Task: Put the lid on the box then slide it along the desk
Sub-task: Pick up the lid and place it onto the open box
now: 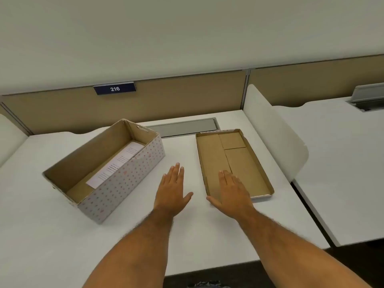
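Note:
An open cardboard box (124, 179) with a dotted white outside and brown inside stands angled on the left of the white desk (187, 235); a printed sheet of paper lies in it. Its lid (209, 150) lies upside down on the right, brown inside facing up. My left hand (172, 192) is flat, palm down, over the desk between box and lid, holding nothing. My right hand (232, 190) is flat with fingers spread over the lid's near left corner; whether it touches the lid I cannot tell.
A grey cable flap (182, 126) is set into the desk behind the box and lid. A white divider panel (274, 138) stands to the right of the lid, with a second desk (342, 163) beyond. A tan partition with a sign reading 216 (115, 88) closes the back.

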